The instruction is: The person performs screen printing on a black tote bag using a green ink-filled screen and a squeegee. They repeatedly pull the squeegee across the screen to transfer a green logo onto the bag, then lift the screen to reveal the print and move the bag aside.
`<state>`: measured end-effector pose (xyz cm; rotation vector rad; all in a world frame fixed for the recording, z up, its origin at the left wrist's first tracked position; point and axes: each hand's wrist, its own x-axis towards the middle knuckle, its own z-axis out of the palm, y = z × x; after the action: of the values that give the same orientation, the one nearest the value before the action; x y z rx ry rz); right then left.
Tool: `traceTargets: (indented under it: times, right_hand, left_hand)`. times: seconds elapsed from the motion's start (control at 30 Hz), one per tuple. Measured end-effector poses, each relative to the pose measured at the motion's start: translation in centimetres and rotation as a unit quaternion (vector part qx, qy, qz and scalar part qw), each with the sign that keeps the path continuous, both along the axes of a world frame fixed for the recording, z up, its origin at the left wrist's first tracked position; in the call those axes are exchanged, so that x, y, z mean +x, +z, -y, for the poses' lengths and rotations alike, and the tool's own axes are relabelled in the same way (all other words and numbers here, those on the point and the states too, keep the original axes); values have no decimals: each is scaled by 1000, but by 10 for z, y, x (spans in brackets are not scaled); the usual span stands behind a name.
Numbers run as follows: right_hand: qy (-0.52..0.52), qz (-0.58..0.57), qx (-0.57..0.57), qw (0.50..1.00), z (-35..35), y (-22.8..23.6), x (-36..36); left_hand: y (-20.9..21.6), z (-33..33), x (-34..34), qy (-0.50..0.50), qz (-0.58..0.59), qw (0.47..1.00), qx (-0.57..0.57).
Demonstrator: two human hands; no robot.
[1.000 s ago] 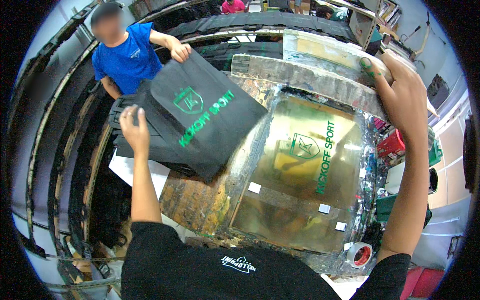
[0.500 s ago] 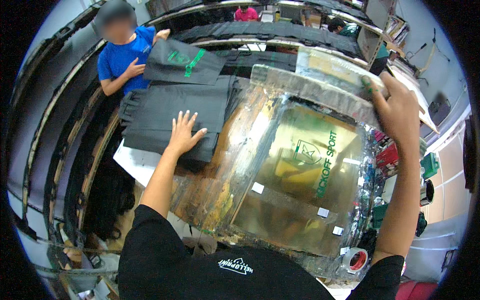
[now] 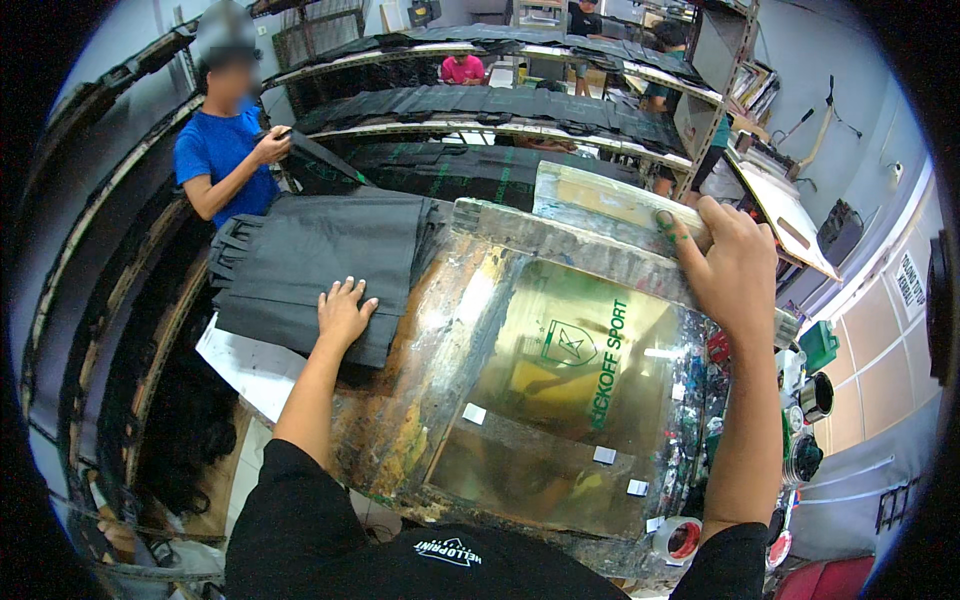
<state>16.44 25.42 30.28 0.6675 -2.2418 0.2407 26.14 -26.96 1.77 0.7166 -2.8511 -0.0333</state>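
My left hand (image 3: pixel 345 315) lies flat on a stack of black bags (image 3: pixel 310 240), fingers extended, near the stack's right edge. To the right is a glossy, yellowish framed printing panel (image 3: pixel 500 365) bearing a green shield emblem and lettering. At its far right corner my right hand (image 3: pixel 735 255) is closed around the end of a pale, squeegee-like board (image 3: pixel 610 200), close to the panel's grey far bar (image 3: pixel 570 240). Green stains show by that thumb. How far the fingers wrap behind the board is hidden.
A co-worker in blue (image 3: pixel 225 150) at the far left holds a black bag (image 3: pixel 325 165). Racks of black pieces (image 3: pixel 480 100) curve behind. A tape roll (image 3: pixel 678 540) lies at the panel's near right corner, with cans (image 3: pixel 815 395) to the right.
The view has tipped upward, bringing more of the racks into sight. The co-worker's bag, earlier spread with its green print showing, is now turned narrow. Both my hands keep their places.
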Motion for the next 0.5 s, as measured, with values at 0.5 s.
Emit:
traceTargets:
  times: [0.5]
  right_hand:
    - [15, 2, -11, 1000, 0, -6, 5]
  left_hand:
    - [34, 46, -19, -18, -152, 986, 69]
